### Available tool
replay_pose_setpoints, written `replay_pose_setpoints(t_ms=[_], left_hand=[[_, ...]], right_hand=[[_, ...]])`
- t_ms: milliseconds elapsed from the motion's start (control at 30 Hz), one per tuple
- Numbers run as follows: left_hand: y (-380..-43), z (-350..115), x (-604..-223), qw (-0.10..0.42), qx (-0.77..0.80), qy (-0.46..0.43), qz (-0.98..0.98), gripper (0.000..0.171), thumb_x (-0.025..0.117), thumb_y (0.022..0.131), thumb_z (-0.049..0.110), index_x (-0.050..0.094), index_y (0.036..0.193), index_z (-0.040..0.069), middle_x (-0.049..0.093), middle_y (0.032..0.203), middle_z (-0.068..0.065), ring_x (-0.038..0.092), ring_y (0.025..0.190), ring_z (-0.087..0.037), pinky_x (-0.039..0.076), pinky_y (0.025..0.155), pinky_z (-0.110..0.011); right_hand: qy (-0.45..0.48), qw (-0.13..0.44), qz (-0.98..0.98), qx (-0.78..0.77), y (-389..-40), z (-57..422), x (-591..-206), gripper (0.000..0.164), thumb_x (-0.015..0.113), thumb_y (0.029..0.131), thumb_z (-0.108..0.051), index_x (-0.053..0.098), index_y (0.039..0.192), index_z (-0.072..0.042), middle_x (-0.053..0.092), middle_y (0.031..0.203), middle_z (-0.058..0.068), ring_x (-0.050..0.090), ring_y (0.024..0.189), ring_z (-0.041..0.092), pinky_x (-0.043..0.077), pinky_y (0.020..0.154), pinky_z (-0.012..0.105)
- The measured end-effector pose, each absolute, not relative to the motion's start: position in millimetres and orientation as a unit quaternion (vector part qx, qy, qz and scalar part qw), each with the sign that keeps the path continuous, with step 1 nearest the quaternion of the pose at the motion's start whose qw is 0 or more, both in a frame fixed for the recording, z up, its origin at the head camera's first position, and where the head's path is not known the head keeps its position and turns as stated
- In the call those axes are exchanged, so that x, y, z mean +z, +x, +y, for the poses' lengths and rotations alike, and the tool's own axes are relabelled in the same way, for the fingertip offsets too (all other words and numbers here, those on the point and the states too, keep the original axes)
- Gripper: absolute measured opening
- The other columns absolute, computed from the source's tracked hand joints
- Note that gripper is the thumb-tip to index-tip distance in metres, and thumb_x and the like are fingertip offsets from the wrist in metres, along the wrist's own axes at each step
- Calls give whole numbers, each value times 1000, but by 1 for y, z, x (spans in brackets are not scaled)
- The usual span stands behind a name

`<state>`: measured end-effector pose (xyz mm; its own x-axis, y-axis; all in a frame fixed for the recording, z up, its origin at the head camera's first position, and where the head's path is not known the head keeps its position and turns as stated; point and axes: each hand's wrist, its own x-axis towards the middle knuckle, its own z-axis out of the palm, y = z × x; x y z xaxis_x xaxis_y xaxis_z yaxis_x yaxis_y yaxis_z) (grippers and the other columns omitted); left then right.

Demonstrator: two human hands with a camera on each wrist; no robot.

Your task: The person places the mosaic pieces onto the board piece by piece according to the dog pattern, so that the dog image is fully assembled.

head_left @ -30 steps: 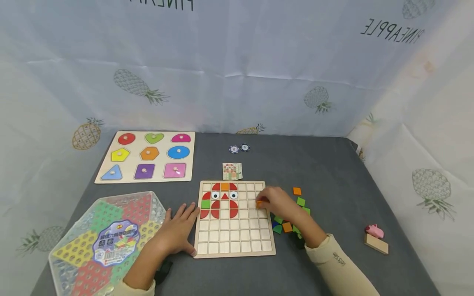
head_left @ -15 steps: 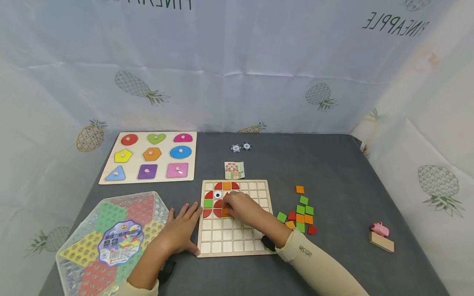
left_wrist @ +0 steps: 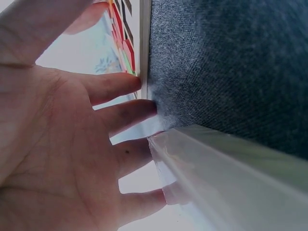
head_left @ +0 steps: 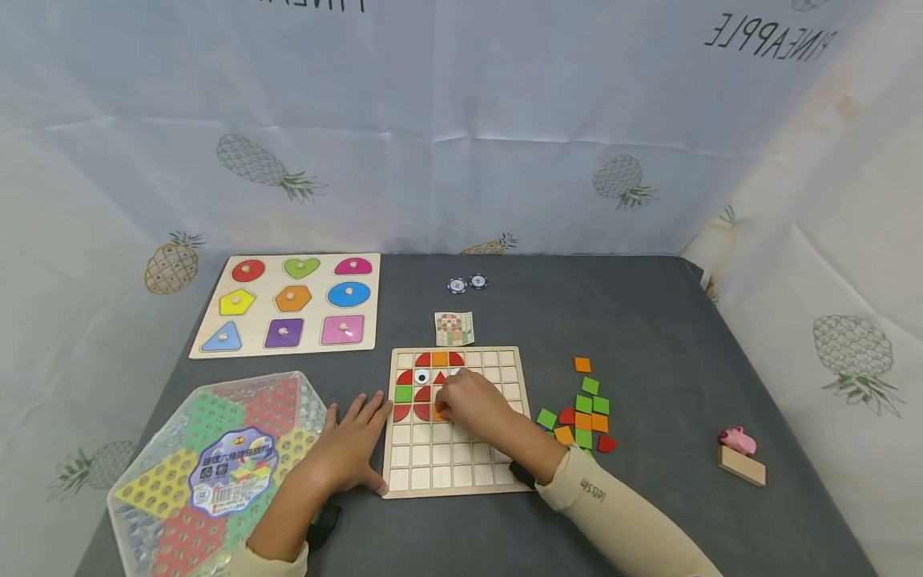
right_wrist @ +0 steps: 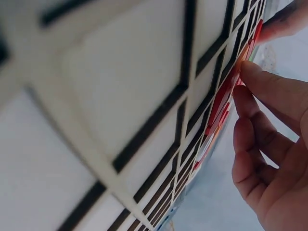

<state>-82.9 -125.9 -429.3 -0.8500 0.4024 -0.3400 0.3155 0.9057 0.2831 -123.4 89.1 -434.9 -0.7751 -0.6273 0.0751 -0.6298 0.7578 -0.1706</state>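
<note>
A wooden grid board (head_left: 461, 479) carries red curved tiles, a green square tile (head_left: 403, 393), a round eye tile (head_left: 421, 377) and an orange square tile (head_left: 440, 358) in its upper left part. My right hand (head_left: 472, 407) reaches over the grid, thumb and forefinger pinching another orange square tile (head_left: 437, 415) right at a cell in the row below the red ones. It mostly hides the second eye tile. My left hand (head_left: 346, 457) lies with fingers spread along the board's left edge, thumb at the lower left corner. In the left wrist view, fingertips (left_wrist: 132, 83) meet the board's side.
Loose green, orange and red tiles (head_left: 583, 404) lie right of the board. A small pattern card (head_left: 453, 329) and two poker chips (head_left: 467, 283) are behind it. A shape puzzle (head_left: 317, 350) and a hexagonal box (head_left: 231, 473) stand left, a pink pig (head_left: 739, 441) and wooden block (head_left: 741, 466) far right.
My right hand has moved left from the board's right edge, carrying the orange square tile to the grid cell among the red tiles. My left hand has stayed at the board's left edge.
</note>
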Motion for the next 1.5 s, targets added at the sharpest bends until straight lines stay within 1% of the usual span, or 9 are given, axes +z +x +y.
replay_pose_setpoints(t_ms=[133,333,567,767,900,1000,1233,1367,1500], left_hand=[[-82,-126,-431,201,118,184,955,117,86,45,45,31,141,7,25,147,-14,16,135,-38,5,101,-66],[-81,-128,-431,191,122,192,955,116,86,45,44,31,140,7,25,147,-14,17,135,-38,6,100,-66],[-80,-130,-430,182,121,201,955,115,86,45,44,32,140,6,27,146,-15,19,134,-38,7,100,-66],[-79,-131,-428,180,127,202,954,115,87,45,42,32,140,5,27,146,-15,19,134,-38,7,100,-66],[-79,-131,-429,178,135,204,953,114,87,46,40,32,140,5,27,146,-16,19,134,-38,7,99,-67],[-77,-130,-431,179,141,203,952,114,87,46,39,32,140,5,27,145,-16,20,134,-39,7,99,-67],[-79,-131,-432,174,132,200,955,114,87,47,40,31,140,6,27,146,-15,19,134,-38,7,100,-66],[-80,-130,-431,170,133,202,955,114,87,46,41,33,140,5,28,146,-15,19,134,-38,8,99,-67],[-79,-130,-431,178,127,199,955,115,86,46,42,32,140,6,27,146,-14,19,134,-38,8,100,-66]], right_hand=[[317,11,-944,93,-120,100,-430,2,72,75,-18,71,77,-19,63,75,-8,53,71,10,44,67,25],[216,-15,-973,82,-112,142,-416,11,70,77,-14,71,86,-18,64,80,-6,56,72,11,48,67,28],[151,-51,-987,26,-93,193,-416,14,76,70,-16,67,80,-14,62,72,-3,55,62,14,46,55,30],[129,-72,-987,58,-87,209,-427,17,77,69,-18,63,77,-16,60,72,-4,52,60,11,43,53,28],[124,-79,-983,110,-91,203,-425,18,76,71,-12,58,74,-16,54,69,-6,48,60,9,41,54,26],[161,-74,-971,162,-94,186,-418,17,72,74,-8,58,76,-16,52,70,-7,46,63,7,41,56,25],[281,-46,-938,199,-93,121,-416,11,70,79,-15,61,84,-18,55,73,-12,47,63,3,43,59,18],[291,-37,-939,180,-92,97,-423,11,71,78,-17,61,82,-18,57,71,-11,47,61,1,43,58,16],[288,-53,-942,164,-90,87,-430,8,70,79,-18,63,84,-18,60,73,-11,50,63,-1,45,60,15]])
